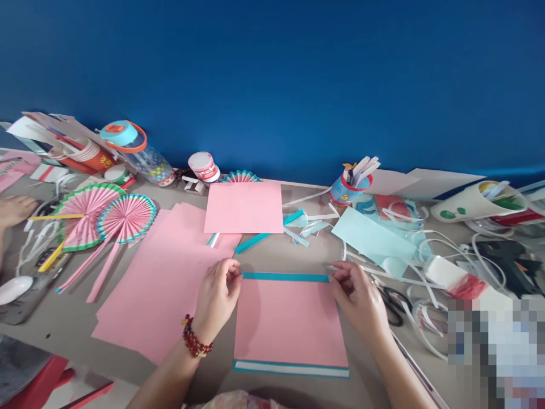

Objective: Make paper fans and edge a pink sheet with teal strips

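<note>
A pink sheet of paper (289, 321) lies flat on the table in front of me. Along its far edge runs a blue paper strip (285, 277), and its near edge carries a blue strip with a white band (292, 369) on it. My left hand (221, 287), a beaded bracelet on its wrist, pinches the far left corner at the strip's end. The opposite corner is between the bent fingers of my right hand (355, 292). Beyond them a smaller pink sheet (244, 207) partly covers a loose blue strip (272, 233).
More pink sheets (145, 295) lie to the left, beside folded paper fans (126, 218). A pen cup (349, 187), a light blue sheet (374, 241), scissors (395, 304) and a black glue gun (506, 264) crowd the right. Another person's hand (17, 210) rests far left.
</note>
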A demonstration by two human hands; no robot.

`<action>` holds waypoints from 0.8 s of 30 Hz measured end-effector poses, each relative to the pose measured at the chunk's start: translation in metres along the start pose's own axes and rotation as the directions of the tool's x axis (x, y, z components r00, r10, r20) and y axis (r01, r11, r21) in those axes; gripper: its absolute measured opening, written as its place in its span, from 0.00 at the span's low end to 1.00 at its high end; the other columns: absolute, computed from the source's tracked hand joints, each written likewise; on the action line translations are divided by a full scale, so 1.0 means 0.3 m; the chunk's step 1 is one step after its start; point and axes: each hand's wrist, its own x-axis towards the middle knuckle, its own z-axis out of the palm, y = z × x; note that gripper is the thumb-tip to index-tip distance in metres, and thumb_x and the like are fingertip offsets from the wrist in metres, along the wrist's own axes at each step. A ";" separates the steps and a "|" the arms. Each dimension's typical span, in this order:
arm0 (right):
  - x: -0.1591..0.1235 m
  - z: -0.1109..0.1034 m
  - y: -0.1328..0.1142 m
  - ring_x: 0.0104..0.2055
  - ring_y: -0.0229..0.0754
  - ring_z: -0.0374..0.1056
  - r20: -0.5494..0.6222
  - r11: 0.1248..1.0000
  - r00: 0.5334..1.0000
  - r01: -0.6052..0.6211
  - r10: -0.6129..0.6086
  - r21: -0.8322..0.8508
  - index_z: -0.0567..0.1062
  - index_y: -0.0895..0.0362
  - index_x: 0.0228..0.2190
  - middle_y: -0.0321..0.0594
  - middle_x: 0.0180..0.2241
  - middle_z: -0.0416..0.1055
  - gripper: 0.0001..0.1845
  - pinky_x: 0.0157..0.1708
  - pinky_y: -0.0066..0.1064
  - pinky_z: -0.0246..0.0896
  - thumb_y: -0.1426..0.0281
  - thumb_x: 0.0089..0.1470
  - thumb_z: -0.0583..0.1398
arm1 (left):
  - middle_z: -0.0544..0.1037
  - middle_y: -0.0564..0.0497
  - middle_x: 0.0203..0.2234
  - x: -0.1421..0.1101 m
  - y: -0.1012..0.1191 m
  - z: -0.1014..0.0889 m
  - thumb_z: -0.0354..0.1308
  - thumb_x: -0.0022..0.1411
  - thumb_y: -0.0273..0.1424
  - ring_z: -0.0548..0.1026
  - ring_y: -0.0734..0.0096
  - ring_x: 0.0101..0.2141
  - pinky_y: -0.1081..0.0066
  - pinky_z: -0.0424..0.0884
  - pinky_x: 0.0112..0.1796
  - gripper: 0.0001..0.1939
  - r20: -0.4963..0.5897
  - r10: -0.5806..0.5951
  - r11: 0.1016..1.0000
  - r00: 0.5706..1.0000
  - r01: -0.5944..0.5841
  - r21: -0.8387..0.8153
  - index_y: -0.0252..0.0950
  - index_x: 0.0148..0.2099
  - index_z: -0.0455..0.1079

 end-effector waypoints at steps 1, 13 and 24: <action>0.000 0.000 0.001 0.25 0.40 0.67 -0.001 1.000 1.000 0.003 -0.003 -0.005 0.68 0.51 0.41 0.34 0.28 0.70 0.11 0.27 0.30 0.61 0.63 0.56 0.55 | 0.74 0.51 0.32 -0.001 0.000 0.000 0.54 0.63 0.26 0.72 0.65 0.32 0.65 0.69 0.38 0.08 0.001 0.000 1.000 1.000 0.000 0.004 0.40 0.45 0.64; -0.006 0.005 0.026 0.28 0.40 0.69 0.009 0.998 0.999 0.040 -0.039 -0.053 0.68 0.51 0.42 0.34 0.30 0.71 0.11 0.32 0.31 0.63 0.62 0.58 0.55 | 0.74 0.52 0.31 0.001 0.010 0.001 0.53 0.62 0.25 0.73 0.67 0.32 0.65 0.70 0.37 0.08 -0.014 0.016 0.998 1.000 -0.015 0.061 0.39 0.45 0.64; -0.005 0.006 0.025 0.29 0.41 0.70 -0.002 0.997 0.998 0.059 -0.059 -0.059 0.68 0.51 0.42 0.35 0.30 0.72 0.11 0.32 0.32 0.64 0.62 0.58 0.56 | 0.74 0.52 0.31 -0.003 0.007 0.006 0.52 0.63 0.23 0.73 0.67 0.31 0.65 0.70 0.38 0.11 -0.034 0.057 0.996 0.998 -0.055 0.071 0.39 0.47 0.62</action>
